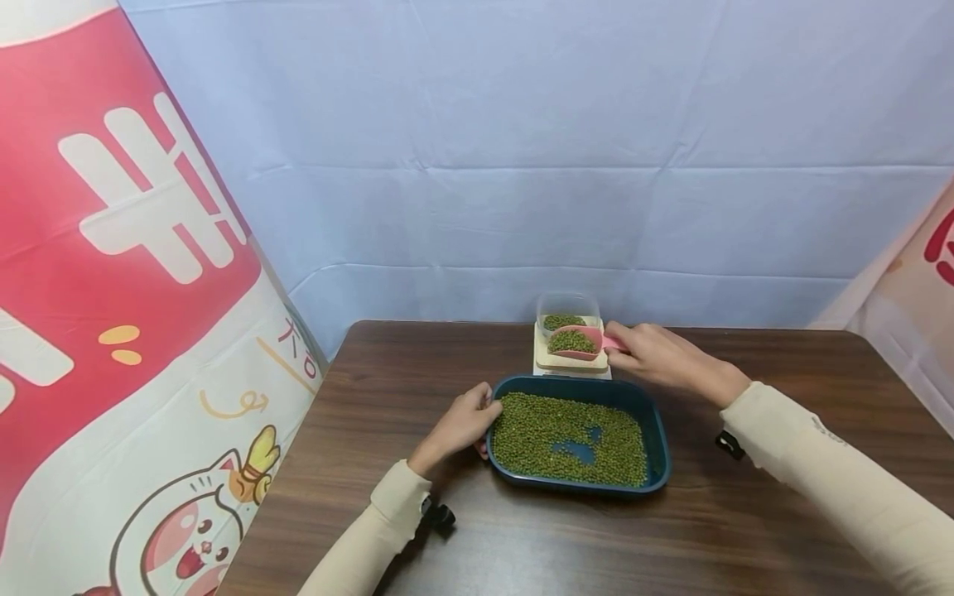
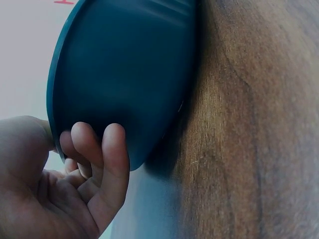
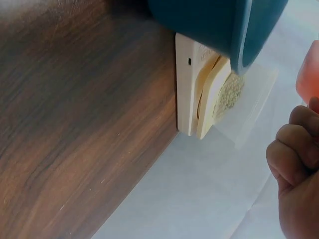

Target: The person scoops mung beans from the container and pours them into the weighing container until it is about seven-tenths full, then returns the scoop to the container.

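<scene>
Item: dark teal tray (image 1: 659, 430), shallow, oblong, resting flat on the wooden surface (image 1: 782, 513), holding a layer of green mung beans (image 1: 551, 430) with a small bare patch near its middle. The left hand (image 1: 460, 424) lay at the tray's near-left corner; its fingers (image 2: 112, 149) curled against the outer wall with the thumb toward the rim, a hold that appeared meant to steady the tray against sliding. Item: pink scoop (image 1: 577, 341), heaped with beans, gripped by its handle in the right hand (image 1: 663, 356), fingers (image 3: 291, 159) folded closed about the handle; the bowl of the scoop pointed away from those fingers, toward the person's left, and was kept roughly level, seemingly so the load would not spill. Item: clear plastic container (image 1: 566, 308), partly filled with beans, standing just beyond the scoop's bowl, upright on a pale scale (image 1: 544, 360) with a cream platform; the scale sat on the surface just behind the tray's far rim, close enough that the scoop's path from tray to container was short. Whether the scoop touched the container cannot be told. Background: pale blue cloth backdrop (image 1: 522, 165), red and white cartoon banner (image 1: 112, 290) well to the left of the left hand.
</scene>
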Demonstrator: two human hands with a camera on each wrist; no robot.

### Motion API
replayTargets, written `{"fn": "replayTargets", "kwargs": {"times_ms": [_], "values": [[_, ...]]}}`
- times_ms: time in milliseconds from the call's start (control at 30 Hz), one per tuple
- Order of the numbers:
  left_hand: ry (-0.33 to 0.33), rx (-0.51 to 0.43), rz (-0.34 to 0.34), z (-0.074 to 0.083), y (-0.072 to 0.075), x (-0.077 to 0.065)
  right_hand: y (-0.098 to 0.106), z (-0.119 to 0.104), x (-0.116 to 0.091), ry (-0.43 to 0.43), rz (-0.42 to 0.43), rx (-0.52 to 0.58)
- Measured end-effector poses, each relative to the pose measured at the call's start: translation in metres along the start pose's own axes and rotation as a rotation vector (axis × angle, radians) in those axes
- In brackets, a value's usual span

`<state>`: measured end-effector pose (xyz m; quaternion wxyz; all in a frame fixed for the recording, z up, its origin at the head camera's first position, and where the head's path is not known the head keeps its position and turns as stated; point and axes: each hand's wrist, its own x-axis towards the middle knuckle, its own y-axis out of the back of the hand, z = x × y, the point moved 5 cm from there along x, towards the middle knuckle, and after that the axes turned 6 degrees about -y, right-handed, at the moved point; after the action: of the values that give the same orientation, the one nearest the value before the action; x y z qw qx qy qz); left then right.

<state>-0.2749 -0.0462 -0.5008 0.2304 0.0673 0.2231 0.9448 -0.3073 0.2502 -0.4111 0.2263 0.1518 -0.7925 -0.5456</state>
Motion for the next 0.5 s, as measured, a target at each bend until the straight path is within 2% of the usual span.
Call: {"fn": "replayTargets", "kwargs": {"times_ms": [500], "values": [[0.002, -0.002, 0.015, 0.004, 0.001, -0.001, 0.002, 0.021, 0.011, -0.031, -0.001, -0.010]]}}
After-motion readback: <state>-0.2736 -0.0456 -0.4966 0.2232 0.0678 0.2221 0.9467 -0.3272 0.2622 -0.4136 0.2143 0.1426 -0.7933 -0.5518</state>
